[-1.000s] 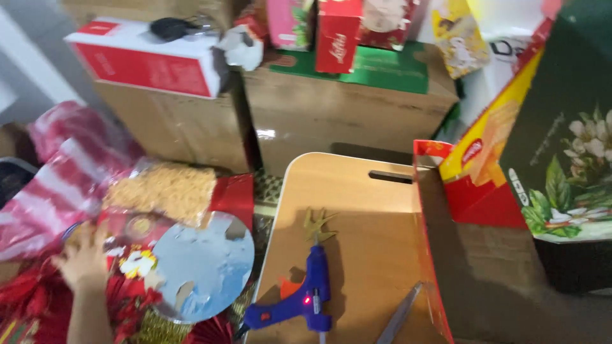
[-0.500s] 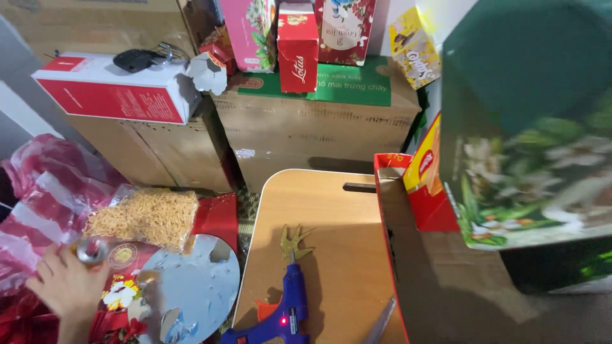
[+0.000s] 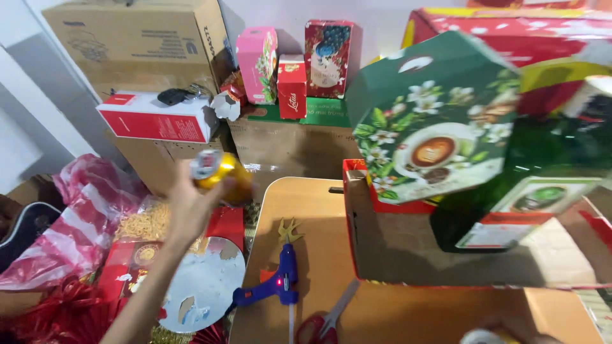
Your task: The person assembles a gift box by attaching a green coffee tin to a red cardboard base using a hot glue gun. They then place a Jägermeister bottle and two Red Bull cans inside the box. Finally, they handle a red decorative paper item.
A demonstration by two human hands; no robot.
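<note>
My left hand [image 3: 185, 210] is raised over the left side and grips a gold drinks can [image 3: 220, 175], tilted with its silver top toward the upper left. Below it on the floor lie a round silver disc [image 3: 204, 286] and red decorations. A small part of my right hand [image 3: 510, 332] shows at the bottom edge, beside a pale round object [image 3: 478, 336]; its grip is hidden. Close in front of me on the right are a green octagonal gift box [image 3: 433, 121] with flowers and a coffee cup picture, and a dark green bottle [image 3: 510, 204], standing in a red-rimmed cardboard box [image 3: 382, 248].
A blue glue gun [image 3: 280, 288] and red-handled scissors [image 3: 322, 326] lie on the low wooden table [image 3: 306, 204]. Red-and-white plastic bags [image 3: 83, 216] lie at the left. Stacked cardboard cartons [image 3: 287, 146] with several colourful gift boxes stand behind.
My left hand has come up from the floor pile with the gold can in it. The green gift box now looms larger and closer on the right.
</note>
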